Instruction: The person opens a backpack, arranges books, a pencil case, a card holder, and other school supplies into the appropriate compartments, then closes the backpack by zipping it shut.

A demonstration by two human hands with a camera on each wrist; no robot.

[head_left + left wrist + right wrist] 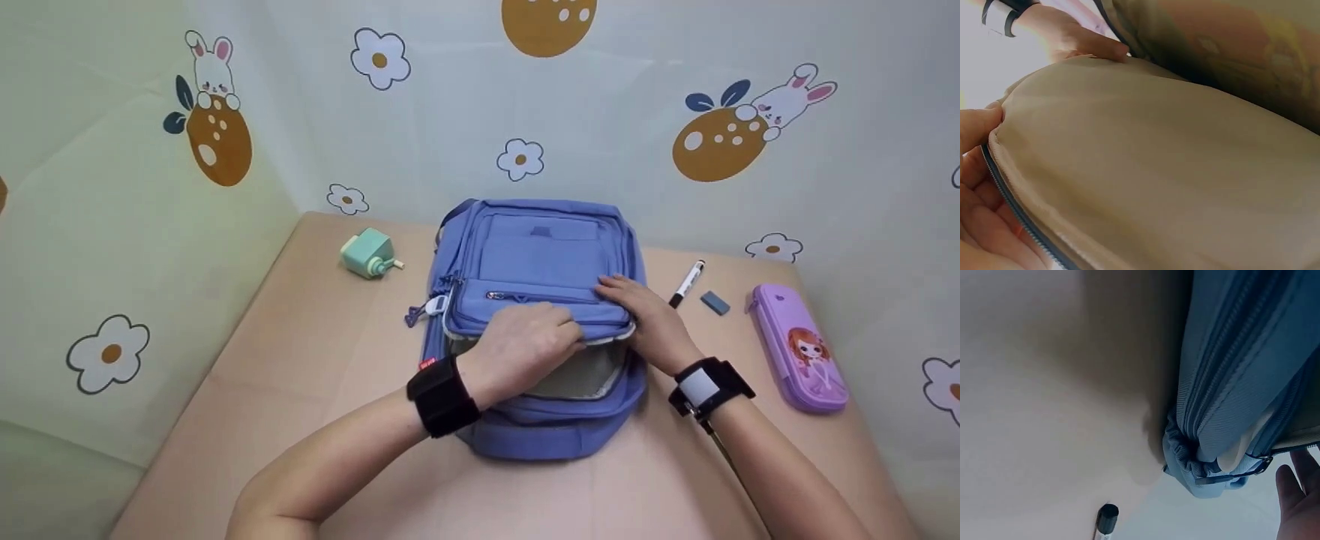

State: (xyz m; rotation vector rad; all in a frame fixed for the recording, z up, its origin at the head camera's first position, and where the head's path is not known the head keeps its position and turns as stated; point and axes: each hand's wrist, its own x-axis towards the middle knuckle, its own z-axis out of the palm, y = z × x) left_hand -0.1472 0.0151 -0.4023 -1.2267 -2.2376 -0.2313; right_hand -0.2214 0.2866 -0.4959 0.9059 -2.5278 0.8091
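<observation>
The left hand (525, 341) curls over the open zip edge of the backpack (536, 247), fingers gripping the flap above the pale lining. The right hand (645, 315) lies just beside it, fingers flat on the flap's right corner. A marker (687, 283), eraser (715, 302) and pencil case (799, 346) lie right of that hand; a sharpener (369, 253) lies left of the left hand.

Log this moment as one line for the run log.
left hand: grips open flap edge of blue backpack | right hand: rests flat on flap | marker, eraser, purple pencil case: right of backpack, untouched
</observation>
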